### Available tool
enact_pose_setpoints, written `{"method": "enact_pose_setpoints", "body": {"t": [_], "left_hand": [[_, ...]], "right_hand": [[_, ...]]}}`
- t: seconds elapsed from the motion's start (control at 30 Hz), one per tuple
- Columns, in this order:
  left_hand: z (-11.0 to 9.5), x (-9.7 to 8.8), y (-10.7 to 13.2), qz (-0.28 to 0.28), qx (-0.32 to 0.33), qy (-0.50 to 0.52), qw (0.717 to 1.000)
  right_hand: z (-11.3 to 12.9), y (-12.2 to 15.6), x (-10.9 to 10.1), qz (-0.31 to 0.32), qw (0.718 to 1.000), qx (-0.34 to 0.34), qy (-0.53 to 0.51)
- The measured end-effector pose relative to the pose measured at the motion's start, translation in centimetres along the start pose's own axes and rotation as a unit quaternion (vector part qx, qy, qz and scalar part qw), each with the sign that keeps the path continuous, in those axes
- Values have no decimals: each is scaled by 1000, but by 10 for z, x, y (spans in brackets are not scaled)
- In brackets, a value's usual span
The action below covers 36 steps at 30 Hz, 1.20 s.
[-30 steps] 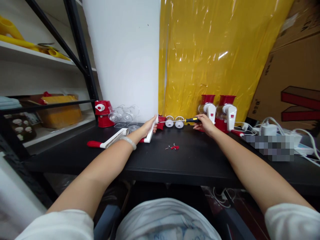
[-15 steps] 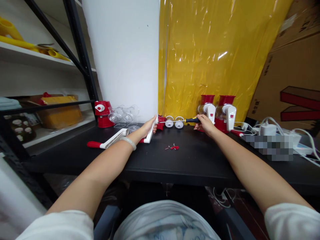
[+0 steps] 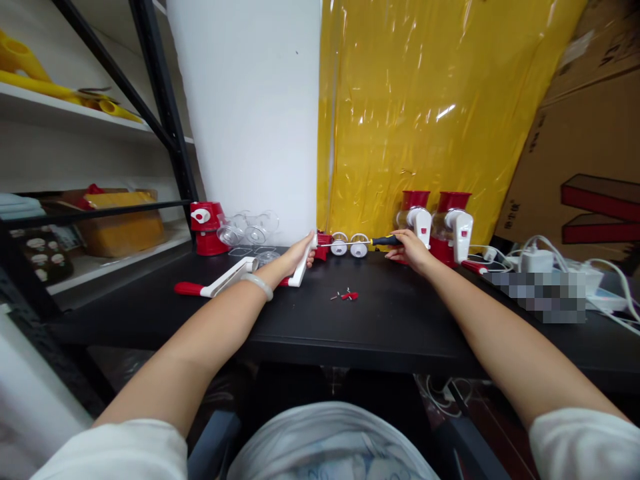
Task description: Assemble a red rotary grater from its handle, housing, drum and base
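My left hand [image 3: 301,253] is closed around the upper end of a white crank handle [image 3: 299,275], whose red grip hangs low near the tabletop. In my right hand [image 3: 409,248] is a screwdriver [image 3: 384,241] with a black and yellow handle. Its long shaft runs level to the left, and the tip meets the crank handle by my left fingers; the exact contact is too small to make out. Small red pieces and screws [image 3: 349,296] lie on the table between my hands. Another white crank handle [image 3: 233,277] with a red grip rests beside my left forearm.
Two red and white rotary graters [image 3: 453,230] stand behind my right hand. White-rimmed drums [image 3: 359,245] sit at the back. A red grater base [image 3: 208,229] and clear plastic housings [image 3: 253,228] stand at the left. Chargers and cables [image 3: 537,260] crowd the right side of the black table [image 3: 380,327].
Both hands keep almost the same places, with the screwdriver still against the crank handle. My right fingers have shifted slightly on the screwdriver's handle.
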<state>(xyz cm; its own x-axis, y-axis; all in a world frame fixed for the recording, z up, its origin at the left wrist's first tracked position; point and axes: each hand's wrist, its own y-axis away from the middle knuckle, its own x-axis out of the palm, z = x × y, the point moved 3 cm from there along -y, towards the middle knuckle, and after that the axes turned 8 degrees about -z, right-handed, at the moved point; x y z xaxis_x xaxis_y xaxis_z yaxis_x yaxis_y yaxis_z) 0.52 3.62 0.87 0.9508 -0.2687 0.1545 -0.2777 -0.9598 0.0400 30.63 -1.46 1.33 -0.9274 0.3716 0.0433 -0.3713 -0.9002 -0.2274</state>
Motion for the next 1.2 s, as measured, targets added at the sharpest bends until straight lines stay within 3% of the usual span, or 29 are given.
{"method": "enact_pose_setpoints", "body": {"t": [0.53, 0.87, 1.2], "left_hand": [[2, -2, -4, 14, -1, 7, 1000], [3, -3, -7, 13, -1, 6, 1000], [2, -1, -4, 10, -2, 7, 1000]], "right_hand": [[-3, -2, -2, 16, 999, -39, 13], [-2, -1, 0, 4, 1000, 16, -13], [5, 5, 1, -2, 1000, 17, -17]]}}
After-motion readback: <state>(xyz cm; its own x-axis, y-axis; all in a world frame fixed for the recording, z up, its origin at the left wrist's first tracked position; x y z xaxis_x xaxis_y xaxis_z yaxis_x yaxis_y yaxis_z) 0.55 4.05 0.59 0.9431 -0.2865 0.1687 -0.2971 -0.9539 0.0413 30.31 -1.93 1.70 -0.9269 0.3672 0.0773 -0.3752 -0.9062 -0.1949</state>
